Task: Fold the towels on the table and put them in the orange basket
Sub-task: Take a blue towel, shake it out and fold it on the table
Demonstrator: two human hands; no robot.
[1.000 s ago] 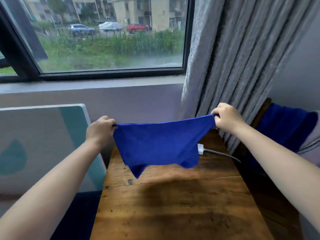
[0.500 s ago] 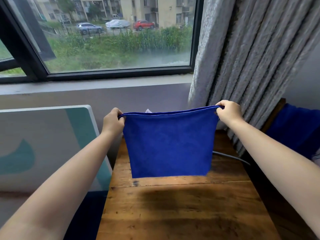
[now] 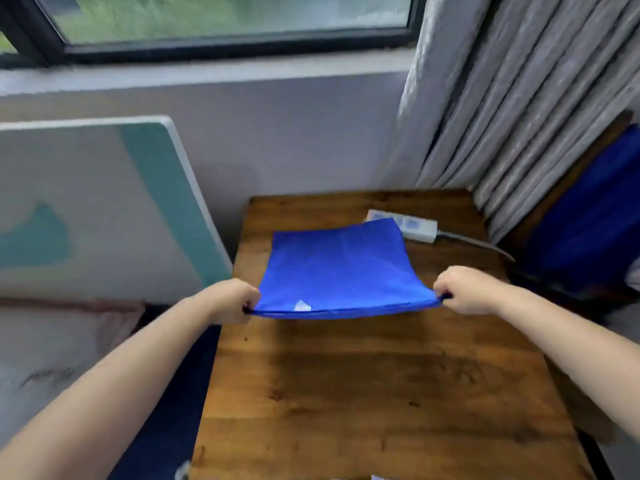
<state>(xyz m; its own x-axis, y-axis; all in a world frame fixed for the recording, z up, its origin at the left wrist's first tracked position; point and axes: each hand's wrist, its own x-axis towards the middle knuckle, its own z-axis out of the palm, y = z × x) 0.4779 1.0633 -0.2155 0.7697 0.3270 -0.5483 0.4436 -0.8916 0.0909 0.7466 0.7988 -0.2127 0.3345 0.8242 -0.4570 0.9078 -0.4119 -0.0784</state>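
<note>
Both hands pinch the near corners of a bright blue towel [image 3: 337,268], left hand [image 3: 230,299] and right hand [image 3: 465,289] closed tight; it stretches flat over the wooden table [image 3: 363,393], white tag [image 3: 302,305] showing

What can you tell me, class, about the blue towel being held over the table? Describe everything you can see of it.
The blue towel is bright, plain, soft-looking cloth, roughly square. A small white tag shows near its near edge. The left hand and right hand each pinch a near corner, holding that edge taut and raised, while the far part lies on the wooden table. Its far right corner overlaps a white power strip.
</note>
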